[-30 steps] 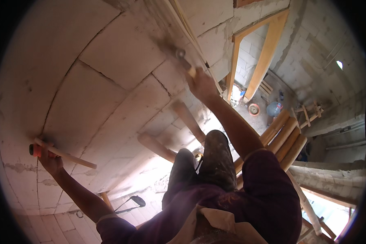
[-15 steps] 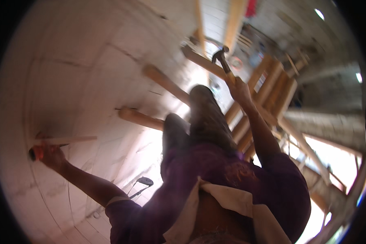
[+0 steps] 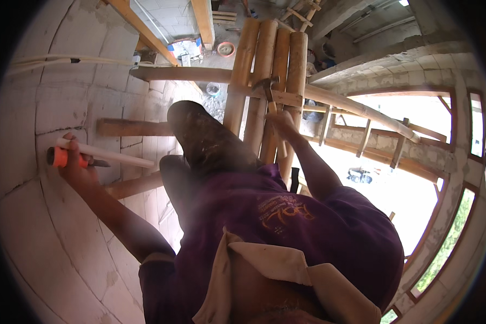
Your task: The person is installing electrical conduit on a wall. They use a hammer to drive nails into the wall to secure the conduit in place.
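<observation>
My right hand (image 3: 285, 127) is wrapped round the wooden handle of a claw hammer (image 3: 271, 100), its dark head over the round wooden poles (image 3: 262, 56). Out at the left, by the block wall, my left hand (image 3: 76, 164) is closed round several things. One is an orange cylinder with a dark end (image 3: 57, 156), of a kind I cannot make out. A long pale stick (image 3: 113, 153) and a dark pointed blade (image 3: 100, 162) stick out from the same hand toward the right.
Wooden beams (image 3: 132, 127) jut from the pale block wall (image 3: 65, 216) beside my knees. Below lies a floor with a round tub (image 3: 225, 49) and a bucket (image 3: 213, 88). A long round pole (image 3: 362, 110) runs right, past a bright opening with drop beyond.
My view has swung, bringing the poles and openings more fully into sight. The hammer has gone from over the floor and beams to over the poles. Both hands keep their hold.
</observation>
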Demonstrator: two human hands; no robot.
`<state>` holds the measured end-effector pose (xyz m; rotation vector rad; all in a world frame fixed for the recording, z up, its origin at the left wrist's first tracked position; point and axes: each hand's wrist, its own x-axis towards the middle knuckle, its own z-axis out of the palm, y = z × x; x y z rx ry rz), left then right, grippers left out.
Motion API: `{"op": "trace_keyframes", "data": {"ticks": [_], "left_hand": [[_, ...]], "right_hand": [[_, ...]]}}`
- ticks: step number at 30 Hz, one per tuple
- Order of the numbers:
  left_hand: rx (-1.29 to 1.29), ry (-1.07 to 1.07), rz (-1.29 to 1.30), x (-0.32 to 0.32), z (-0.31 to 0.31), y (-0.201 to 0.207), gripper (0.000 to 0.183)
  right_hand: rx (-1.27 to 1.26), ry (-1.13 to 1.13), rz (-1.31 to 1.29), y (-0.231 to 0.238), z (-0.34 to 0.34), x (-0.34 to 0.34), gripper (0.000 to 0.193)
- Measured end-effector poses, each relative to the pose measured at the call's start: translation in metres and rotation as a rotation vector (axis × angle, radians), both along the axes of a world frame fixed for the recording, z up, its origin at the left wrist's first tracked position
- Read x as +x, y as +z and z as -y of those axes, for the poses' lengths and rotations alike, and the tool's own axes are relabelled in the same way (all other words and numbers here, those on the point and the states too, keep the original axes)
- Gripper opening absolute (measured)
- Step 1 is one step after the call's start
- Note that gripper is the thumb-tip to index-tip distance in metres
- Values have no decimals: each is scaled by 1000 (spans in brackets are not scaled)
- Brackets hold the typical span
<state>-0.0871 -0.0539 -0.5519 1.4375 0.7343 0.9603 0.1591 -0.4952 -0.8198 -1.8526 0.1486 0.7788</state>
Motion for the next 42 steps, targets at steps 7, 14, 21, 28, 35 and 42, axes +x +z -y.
{"op": "trace_keyframes", "data": {"ticks": [7, 14, 21, 28, 35, 42], "left_hand": [[-6, 86, -121, 23, 20, -9, 35], [34, 72, -128, 45, 30, -5, 28], [19, 31, -113, 64, 45, 27, 25], [81, 75, -128, 66, 36, 41, 25], [304, 363, -305, 47, 5, 91, 18], [877, 734, -424, -78, -20, 199, 24]], "right_hand": [[-482, 623, 168, 8, 36, -22, 36], [-538, 705, 315, 13, 38, -34, 46], [-348, 685, 662, 97, -56, -7, 45], [466, 736, 946, 211, -277, -64, 33], [572, 862, 1140, 229, -382, -92, 20], [501, 647, 1070, 230, -441, -52, 23]]}}
